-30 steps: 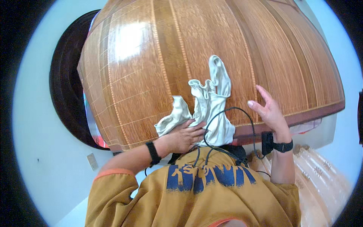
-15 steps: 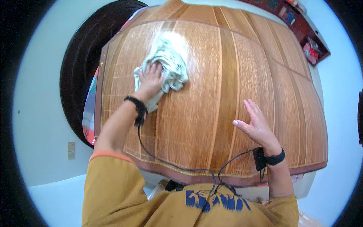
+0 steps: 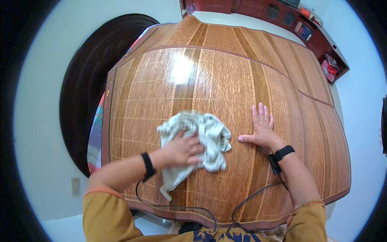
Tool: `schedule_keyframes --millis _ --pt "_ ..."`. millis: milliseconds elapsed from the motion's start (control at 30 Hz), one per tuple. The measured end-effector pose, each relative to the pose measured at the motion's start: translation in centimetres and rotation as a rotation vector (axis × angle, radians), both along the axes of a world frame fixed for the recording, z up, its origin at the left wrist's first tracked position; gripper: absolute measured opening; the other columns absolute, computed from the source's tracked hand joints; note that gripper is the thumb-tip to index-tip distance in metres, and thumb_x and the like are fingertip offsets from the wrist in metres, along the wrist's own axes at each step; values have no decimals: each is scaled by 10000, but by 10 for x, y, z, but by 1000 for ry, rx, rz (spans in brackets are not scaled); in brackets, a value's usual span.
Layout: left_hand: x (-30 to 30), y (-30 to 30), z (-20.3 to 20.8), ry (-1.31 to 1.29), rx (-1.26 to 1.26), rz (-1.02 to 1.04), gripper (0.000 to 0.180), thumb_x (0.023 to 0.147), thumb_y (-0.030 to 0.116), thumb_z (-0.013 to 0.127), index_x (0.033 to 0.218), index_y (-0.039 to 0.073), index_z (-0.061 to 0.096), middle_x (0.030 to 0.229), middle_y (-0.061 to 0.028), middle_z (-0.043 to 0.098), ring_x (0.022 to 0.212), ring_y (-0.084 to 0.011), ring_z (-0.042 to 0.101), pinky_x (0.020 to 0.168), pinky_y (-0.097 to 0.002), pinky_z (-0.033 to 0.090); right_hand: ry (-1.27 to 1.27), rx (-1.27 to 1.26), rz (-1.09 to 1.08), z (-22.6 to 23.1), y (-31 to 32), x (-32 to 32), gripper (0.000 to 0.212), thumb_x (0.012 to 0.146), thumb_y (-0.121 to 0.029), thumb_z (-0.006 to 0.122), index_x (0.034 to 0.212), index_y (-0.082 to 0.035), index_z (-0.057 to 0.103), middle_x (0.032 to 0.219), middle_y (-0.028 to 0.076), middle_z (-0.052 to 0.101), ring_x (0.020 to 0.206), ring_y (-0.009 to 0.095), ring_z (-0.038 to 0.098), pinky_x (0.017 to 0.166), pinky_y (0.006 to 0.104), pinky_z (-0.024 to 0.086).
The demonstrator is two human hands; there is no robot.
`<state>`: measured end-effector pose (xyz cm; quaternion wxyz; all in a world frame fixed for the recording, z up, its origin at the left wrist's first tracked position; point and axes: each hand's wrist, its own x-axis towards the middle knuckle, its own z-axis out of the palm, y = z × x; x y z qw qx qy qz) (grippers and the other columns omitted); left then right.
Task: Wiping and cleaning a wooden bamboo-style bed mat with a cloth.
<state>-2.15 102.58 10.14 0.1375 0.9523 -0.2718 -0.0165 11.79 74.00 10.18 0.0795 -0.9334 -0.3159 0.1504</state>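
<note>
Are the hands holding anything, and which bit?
The left hand is on the left part of the pale cloth; blur hides whether it grips. The right hand holds nothing.

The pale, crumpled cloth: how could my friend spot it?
Find the big, shiny, brown striped mat. On it, under the person's left grip, lies the pale, crumpled fabric cloth. Unlike the brown mat around it, it is whitish and bunched up.

Pale walls (image 3: 42,101) in here, dark curved headboard (image 3: 72,101) off to the left, reddish-brown cabinets (image 3: 250,9) along the far end, whitish floor (image 3: 240,20).
</note>
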Motion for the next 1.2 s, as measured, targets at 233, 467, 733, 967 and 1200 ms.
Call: schedule_keyframes --millis 233,467,733,967,1200 --pt "169 55 24 53 272 292 628 904 537 236 1374 124 286 1442 -151 204 1358 -279 107 1071 -503 43 70 -8 -28 2 1 2 1322 503 -769 608 1404 -29 -15 1439 252 -103 1329 376 -155 1028 509 -124" --pt "269 106 31 237 296 753 688 863 619 184 1407 199 203 1481 -52 112 1367 -248 58 1068 -519 40 67 -21 12 -10 9 1 1329 511 -757 615 1398 -21 -49 1431 261 -133 1320 382 -181 1019 522 -131" --pt "257 70 26 258 252 550 692 871 612 161 1416 184 159 1486 -40 77 1366 -271 6 1048 -566 -2 111 40 -1 -9 -6 3 1345 493 -723 656 1400 -33 -57 1438 241 -136 1322 366 -192 1016 506 -156" --pt "124 126 18 156 101 995 808 813 688 258 1410 152 163 1475 -85 125 1354 -319 60 992 -650 73 172 56 31 -12 0 10 1363 476 -720 669 1401 -43 -68 1446 222 -137 1327 340 -196 1017 486 -169" --pt "-121 12 -51 215 -27 994 749 851 572 342 1379 56 217 1467 -151 55 1351 -340 -46 962 -680 41 128 80 -2 -13 -3 11 1295 537 -709 644 1406 -68 -70 1450 212 -130 1330 339 -185 1013 493 -168"
